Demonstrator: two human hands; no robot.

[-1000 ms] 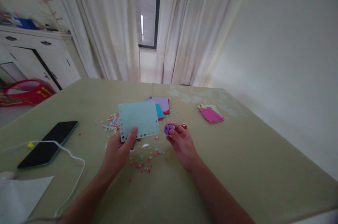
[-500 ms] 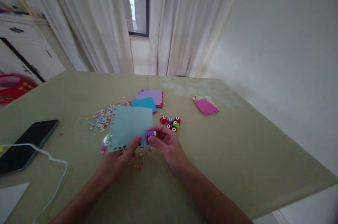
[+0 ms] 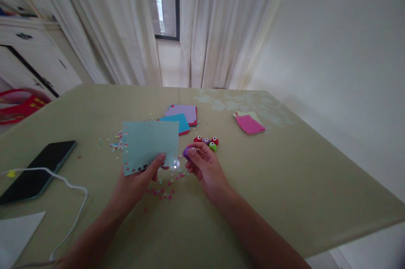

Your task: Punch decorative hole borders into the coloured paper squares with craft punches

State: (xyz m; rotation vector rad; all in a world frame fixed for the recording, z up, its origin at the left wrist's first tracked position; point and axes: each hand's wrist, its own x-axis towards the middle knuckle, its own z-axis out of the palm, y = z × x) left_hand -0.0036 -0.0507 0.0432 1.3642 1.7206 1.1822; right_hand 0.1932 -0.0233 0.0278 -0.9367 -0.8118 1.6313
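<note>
My left fingers [image 3: 157, 162] clamp a pale-blue sheet [image 3: 152, 142], my right fingers [image 3: 197, 159] a purple punch [image 3: 186, 153], short of the worktop's [image 3: 284, 184] far edge.

Left grip [image 3: 134, 184] pinching, thumb [image 3: 158, 161] uppermost, right grip [image 3: 207, 172] pinching at the fingertips, forearms [image 3: 249, 223] angled inward.

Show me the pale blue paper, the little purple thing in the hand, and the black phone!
Pale blue paper [image 3: 151, 140]: head view, middle of its sheet.
Little purple thing [image 3: 186, 153]: head view, its uncovered part.
Black phone [image 3: 44, 158]: head view, its dark screen.
</note>
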